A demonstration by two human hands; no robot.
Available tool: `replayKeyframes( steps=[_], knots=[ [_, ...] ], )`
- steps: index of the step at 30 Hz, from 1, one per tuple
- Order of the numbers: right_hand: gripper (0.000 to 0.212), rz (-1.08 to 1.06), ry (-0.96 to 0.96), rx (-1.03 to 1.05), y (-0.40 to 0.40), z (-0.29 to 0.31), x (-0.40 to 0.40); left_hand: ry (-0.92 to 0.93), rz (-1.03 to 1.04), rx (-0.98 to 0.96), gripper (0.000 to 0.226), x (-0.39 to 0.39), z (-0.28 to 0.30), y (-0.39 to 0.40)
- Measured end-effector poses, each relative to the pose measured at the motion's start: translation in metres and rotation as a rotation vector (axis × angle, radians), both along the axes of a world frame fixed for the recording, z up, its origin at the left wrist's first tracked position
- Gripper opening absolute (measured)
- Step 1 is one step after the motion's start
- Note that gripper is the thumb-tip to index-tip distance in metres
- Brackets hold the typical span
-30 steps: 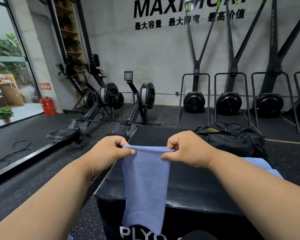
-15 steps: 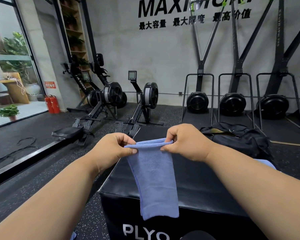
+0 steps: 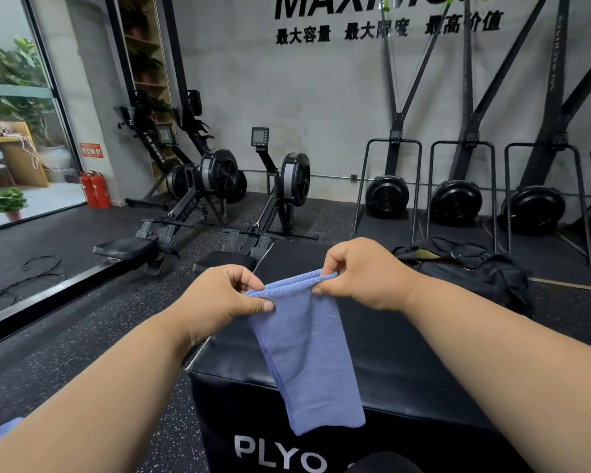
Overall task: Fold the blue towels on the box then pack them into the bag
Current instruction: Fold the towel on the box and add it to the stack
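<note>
Above the black plyo box (image 3: 406, 363), both hands pinch the top edge of a blue towel (image 3: 307, 353): the left hand (image 3: 219, 298) grips its left corner between thumb and fingers, the right hand (image 3: 362, 273) its right corner, the two close together with only the towel's narrow width between them. The towel, already doubled into a strip, hangs with its long axis running down from the hands, its lower end draped over the box's near edge. The black duffel bag (image 3: 475, 271) sits on the far right of the box, nearer the right hand. As I judge it, the next fold must bring the hanging lower end up toward the pinched edge.
</note>
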State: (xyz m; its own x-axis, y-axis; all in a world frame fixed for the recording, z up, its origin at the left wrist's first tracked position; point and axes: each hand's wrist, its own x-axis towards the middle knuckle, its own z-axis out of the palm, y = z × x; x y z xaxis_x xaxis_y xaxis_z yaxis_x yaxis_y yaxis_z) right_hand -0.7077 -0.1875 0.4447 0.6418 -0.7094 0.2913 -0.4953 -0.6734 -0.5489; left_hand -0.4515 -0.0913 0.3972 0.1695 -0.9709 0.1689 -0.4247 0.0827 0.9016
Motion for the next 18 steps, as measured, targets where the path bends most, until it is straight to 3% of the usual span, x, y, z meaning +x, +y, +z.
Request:
replayKeyframes(
  steps=[7, 12, 18],
  knots=[
    [0.021, -0.021, 0.018, 0.056, -0.009, -0.014, 0.001, 0.032, -0.018, 0.003, 0.028, 0.008, -0.015, -0.015],
    [0.033, 0.015, -0.071, 0.183, -0.012, -0.018, -0.003, 0.123, -0.077, -0.016, 0.036, 0.015, -0.016, -0.025],
    [0.029, 0.014, -0.206, 0.194, -0.037, -0.024, 0.000, 0.135, -0.133, -0.037, 0.041, 0.016, -0.002, -0.061]
  ],
)
